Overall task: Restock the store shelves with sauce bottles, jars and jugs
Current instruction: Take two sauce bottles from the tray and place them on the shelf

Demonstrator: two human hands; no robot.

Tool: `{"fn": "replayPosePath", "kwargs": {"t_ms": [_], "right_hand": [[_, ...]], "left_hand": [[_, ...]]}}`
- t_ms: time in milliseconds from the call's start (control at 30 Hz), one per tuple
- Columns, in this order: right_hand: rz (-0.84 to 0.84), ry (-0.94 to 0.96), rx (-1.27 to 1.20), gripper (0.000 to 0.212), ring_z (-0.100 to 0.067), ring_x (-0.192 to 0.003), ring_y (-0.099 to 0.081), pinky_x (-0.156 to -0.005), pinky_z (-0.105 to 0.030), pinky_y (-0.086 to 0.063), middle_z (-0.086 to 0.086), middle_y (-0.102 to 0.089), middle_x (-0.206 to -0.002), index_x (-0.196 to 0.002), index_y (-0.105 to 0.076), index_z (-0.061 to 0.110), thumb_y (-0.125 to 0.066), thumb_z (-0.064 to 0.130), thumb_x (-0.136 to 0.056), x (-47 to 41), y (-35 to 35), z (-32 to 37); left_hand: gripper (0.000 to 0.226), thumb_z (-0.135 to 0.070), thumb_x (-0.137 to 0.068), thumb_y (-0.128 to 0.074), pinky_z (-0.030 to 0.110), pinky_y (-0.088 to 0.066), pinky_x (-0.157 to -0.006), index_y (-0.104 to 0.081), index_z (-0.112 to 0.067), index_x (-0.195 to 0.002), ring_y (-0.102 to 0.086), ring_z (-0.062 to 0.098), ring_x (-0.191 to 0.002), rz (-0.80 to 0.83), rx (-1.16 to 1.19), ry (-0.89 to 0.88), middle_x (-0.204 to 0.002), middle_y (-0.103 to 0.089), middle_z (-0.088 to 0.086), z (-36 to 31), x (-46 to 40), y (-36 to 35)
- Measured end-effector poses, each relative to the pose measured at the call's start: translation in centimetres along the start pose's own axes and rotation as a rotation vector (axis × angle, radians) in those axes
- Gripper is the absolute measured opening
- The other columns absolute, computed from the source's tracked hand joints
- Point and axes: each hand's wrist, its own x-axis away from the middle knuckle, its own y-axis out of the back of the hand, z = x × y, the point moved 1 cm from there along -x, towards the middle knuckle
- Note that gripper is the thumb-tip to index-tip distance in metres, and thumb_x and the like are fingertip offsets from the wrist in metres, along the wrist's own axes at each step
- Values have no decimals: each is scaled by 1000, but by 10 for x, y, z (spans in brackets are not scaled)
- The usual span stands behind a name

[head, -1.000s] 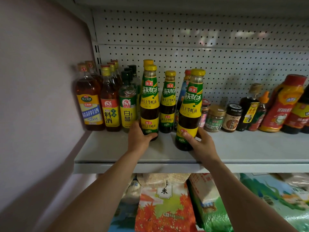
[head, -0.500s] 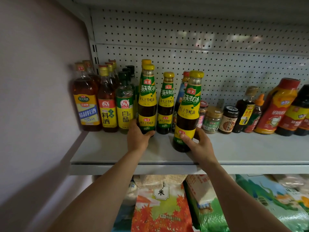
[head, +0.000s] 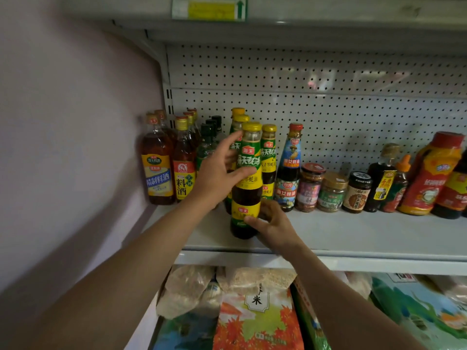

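Grey shelf (head: 353,238) against pegboard (head: 328,117). Right hand (head: 273,226) fingers loosely curled round base of oyster sauce bottle (head: 247,180), left hand (head: 217,173) part open with thumb across its label. Standing near front edge, ahead of matching bottles (head: 268,160); cooking wine (head: 158,162) far left, jars (head: 309,188) right.

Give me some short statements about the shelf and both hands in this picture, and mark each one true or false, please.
1. Both hands touch the same yellow-capped sauce bottle. True: the left hand is at its upper label, the right hand at its base.
2. The red-capped bottle stands left of the held bottle. False: it stands to its right.
3. Three small jars stand right of the red-capped bottle. True.
4. The shelf below holds glass jugs. False: bagged goods lie there.
5. The held bottle lies on its side. False: it is upright.
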Motion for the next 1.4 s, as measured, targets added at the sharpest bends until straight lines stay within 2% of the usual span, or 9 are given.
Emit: {"fn": "replayPosePath", "kwargs": {"t_ms": [67,167,267,367,467,533,1133,1267,1400], "right_hand": [[31,0,-51,63,-19,-115,-65,-102,-52,-51,-5,-69,-120,-124,-53,18,-85,34,-71,-4,-14,0],[52,2,-110,75,-22,-120,-63,-105,-53,-48,-6,-68,-124,-127,-53,16,-87,42,-66,-8,-17,-2],[79,9,-92,72,-21,-122,-61,-106,-53,-47,-4,-68,-126,-129,-54,19,-86,45,-69,-8,-13,-6],[60,51,-1,61,-14,-121,-61,-104,-49,-50,3,-68,-125,-129,-57,24,-79,46,-77,-6,-11,-7],[33,85,50,58,-11,-123,-59,-102,-45,-52,3,-65,-128,-133,-56,23,-76,43,-82,-8,-11,-8],[42,73,49,59,-11,-126,-56,-103,-44,-51,3,-63,-131,-135,-54,23,-78,38,-83,-10,-11,-10],[43,74,164,56,-13,-126,-53,-104,-38,-50,9,-56,-133,-139,-41,28,-70,37,-91,-26,-16,-13],[9,95,202,57,-14,-127,-53,-104,-40,-49,3,-58,-137,-143,-42,25,-68,35,-93,-34,-20,-13],[-85,106,299,52,-17,-119,-59,-95,-33,-50,-1,-64,-131,-137,-52,19,-69,37,-92,-43,-25,-16]], "left_hand": [[88,-28,-78,-83,24,-53,-90,-31,-50,-145,-56,-17,-101,-16,-40,6,-121,-60,-17,-1,-7,4],[102,-22,-77,-84,23,-54,-86,-20,-57,-147,-62,-9,-100,-18,-55,17,-115,-66,-13,3,-10,10],[111,-20,-77,-84,5,-49,-76,-8,-66,-145,-58,-17,-104,-10,-88,-41,-130,-62,-7,1,-14,13],[109,-18,-77,-83,7,-43,-82,-11,-66,-144,-53,-4,-122,41,-129,-83,-144,-51,-8,-3,-19,12],[104,-17,-74,-85,-3,-43,-65,-21,-61,-143,-52,-24,-99,44,-153,-95,-115,-51,-31,-2,-25,12],[102,-16,-72,-86,-6,-40,-63,-24,-58,-142,-51,-29,-92,35,-170,-106,-106,-50,-34,0,-28,12],[101,-16,-70,-87,-5,-39,-60,-26,-49,-143,-53,-28,-86,22,-265,-121,-95,-56,-26,10,-48,11],[100,-17,-71,-87,2,-43,-61,-25,-52,-141,-58,-21,-85,25,-270,-91,-96,-59,-26,11,-56,11],[100,-17,-71,-87,12,-44,-65,-26,-50,-141,-62,-11,-82,4,-296,-61,-93,-61,-23,14,-64,10]]}}
